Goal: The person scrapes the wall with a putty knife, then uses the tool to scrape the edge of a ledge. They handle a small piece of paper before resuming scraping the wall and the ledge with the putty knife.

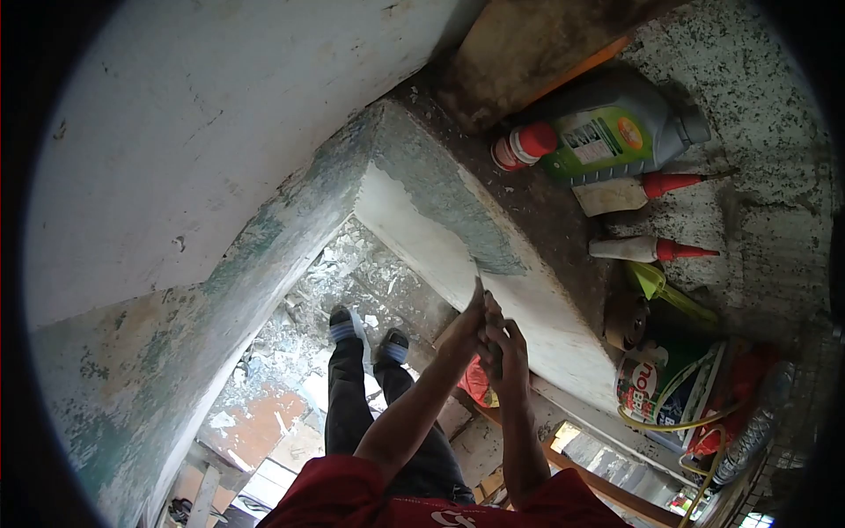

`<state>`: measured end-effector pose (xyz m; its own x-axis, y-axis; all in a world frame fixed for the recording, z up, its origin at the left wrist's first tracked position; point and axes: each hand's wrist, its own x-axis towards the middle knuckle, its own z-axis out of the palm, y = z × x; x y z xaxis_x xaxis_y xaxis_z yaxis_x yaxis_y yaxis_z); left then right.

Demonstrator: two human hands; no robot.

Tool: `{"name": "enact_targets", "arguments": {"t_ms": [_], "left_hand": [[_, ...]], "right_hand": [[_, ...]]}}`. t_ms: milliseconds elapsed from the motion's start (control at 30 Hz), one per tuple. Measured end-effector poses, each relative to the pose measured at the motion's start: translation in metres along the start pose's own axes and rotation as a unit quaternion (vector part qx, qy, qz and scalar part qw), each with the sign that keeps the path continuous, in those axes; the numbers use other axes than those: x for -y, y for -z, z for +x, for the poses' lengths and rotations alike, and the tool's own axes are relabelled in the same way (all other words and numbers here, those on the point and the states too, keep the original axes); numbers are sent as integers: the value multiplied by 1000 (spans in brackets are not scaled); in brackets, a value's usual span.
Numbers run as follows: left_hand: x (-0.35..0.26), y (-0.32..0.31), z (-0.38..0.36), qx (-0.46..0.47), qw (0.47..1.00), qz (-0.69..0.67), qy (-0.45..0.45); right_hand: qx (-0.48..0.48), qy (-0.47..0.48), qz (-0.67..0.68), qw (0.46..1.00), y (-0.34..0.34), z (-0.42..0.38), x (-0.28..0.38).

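Note:
A scraper (479, 285) with a thin blade, seen nearly edge-on, has its tip against the wall face (422, 231) in front of me. My left hand (470, 331) is closed around its handle. My right hand (505, 348) is closed on the handle's rear end, close against the left. Most of the handle is hidden by my fingers. The blade meets the border between white paint and a rough grey-green patch (440, 189) above it.
Paint flakes litter the floor (352, 255) around my feet. On the ledge right of the wall stand a green-labelled jug (607, 136), a red-capped bottle (525, 146), two red-nozzled tubes (653, 249) and a bucket (656, 387) with a yellow cord (678, 426).

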<state>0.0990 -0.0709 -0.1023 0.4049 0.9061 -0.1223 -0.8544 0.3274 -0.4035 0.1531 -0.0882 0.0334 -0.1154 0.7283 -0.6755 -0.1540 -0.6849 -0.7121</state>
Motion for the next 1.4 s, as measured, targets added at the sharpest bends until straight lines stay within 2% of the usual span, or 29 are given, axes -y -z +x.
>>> {"name": "enact_targets", "arguments": {"t_ms": [100, 133, 167, 200, 233, 267, 333, 367, 400, 500, 567, 633, 700, 767, 800, 833, 900, 967, 1100, 1233, 1367, 1400], "left_hand": [[32, -38, 10, -212, 973, -91, -14], [39, -38, 9, -162, 986, -8, -27], [39, -32, 8, -152, 988, 5, -40], [32, -27, 8, -139, 989, 18, -54], [27, -22, 10, -125, 989, 31, -69], [24, -24, 10, -165, 982, 47, -82], [41, -36, 13, -198, 978, -5, -66], [43, -38, 15, -213, 975, -29, -61], [42, -36, 13, -174, 982, 39, -56], [25, -29, 16, -168, 980, 59, -91], [26, -28, 14, -193, 969, 109, -111], [37, -32, 13, -224, 959, 138, -107], [41, -34, 15, -229, 962, 105, -106], [36, -30, 18, -206, 968, 86, -113], [35, -31, 20, -212, 964, 74, -141], [36, -29, 20, -214, 963, 96, -133], [37, -23, 17, -220, 958, 144, -116], [42, -29, 19, -209, 959, 136, -134], [28, -32, 17, -203, 967, 65, -140], [40, -40, 9, -221, 961, 120, -118], [26, -36, 7, -163, 974, 119, -104], [23, -29, 19, -197, 971, 38, -128]], "right_hand": [[-32, 46, -45, 997, -3, -15, 6], [-36, 30, -36, 998, -5, -23, 15], [-41, 14, -26, 999, -1, -27, 20], [32, 34, -19, 999, 14, -16, 12], [38, 50, -69, 996, 17, -13, 9], [44, 65, -119, 990, 17, -9, 7], [-11, 38, -26, 999, 23, -13, 5], [13, 36, -29, 999, 21, -10, 11], [33, 31, -31, 999, 20, -10, 17], [59, 15, -33, 998, 19, -3, 17], [54, -9, -43, 998, 15, -2, 17], [44, 13, -32, 998, 24, -7, 12], [48, 35, -14, 998, 34, -6, 10], [46, 71, -109, 990, 34, -1, 8], [64, 39, -78, 994, 31, -1, 12], [83, 8, -48, 995, 29, 0, 15], [75, 23, -26, 997, 43, -5, 9], [74, 39, -1, 996, 46, -5, 5], [95, 8, -7, 995, 35, 9, 5], [74, 35, -2, 997, 40, -2, -1], [89, 13, -35, 995, 34, 10, 8], [79, -5, -54, 995, 28, 11, 9]]}}
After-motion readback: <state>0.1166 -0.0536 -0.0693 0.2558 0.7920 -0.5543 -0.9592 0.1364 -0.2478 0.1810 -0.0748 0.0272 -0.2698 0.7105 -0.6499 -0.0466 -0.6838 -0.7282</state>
